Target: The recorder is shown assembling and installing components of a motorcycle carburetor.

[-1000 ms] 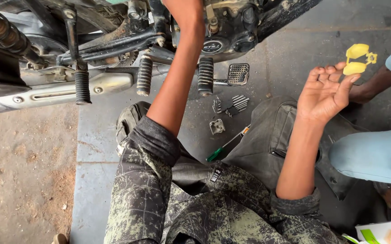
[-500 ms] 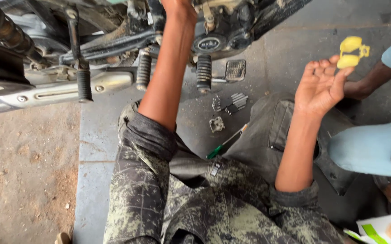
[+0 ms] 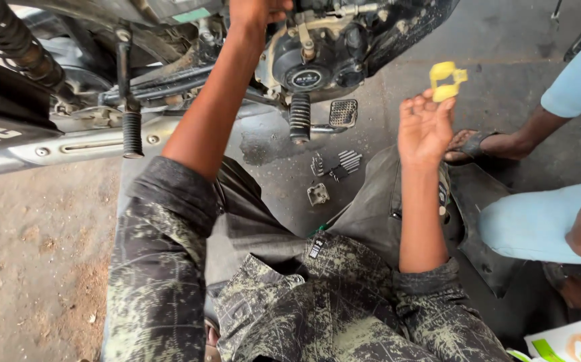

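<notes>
A small yellow clip sits at the fingertips of the right hand in the upper right of the frame. The clip is a stubby, forked plastic piece; its long axis runs roughly upright, tilted a little to the right, with the blocky end uppermost. The right hand is raised palm toward the camera, its fingers loosely open and pointing up, and only their tips touch the clip's lower edge; whether they pinch it or merely prop it I cannot tell.

The left hand is at the top centre, reaching up into the engine of a motorcycle. It looks curled against the engine parts, but the frame edge cuts it off, so what it grips, if anything, cannot be told.

Below the engine a ribbed footpeg hangs down, with a square brake pedal just to its right. A second footpeg hangs at centre left, above the chrome exhaust. On the concrete floor between the arms lie small metal parts, near each other, none in any container.

At the right edge another person's leg in light blue and a sandalled foot rest on the ground, just beside the right hand.
</notes>
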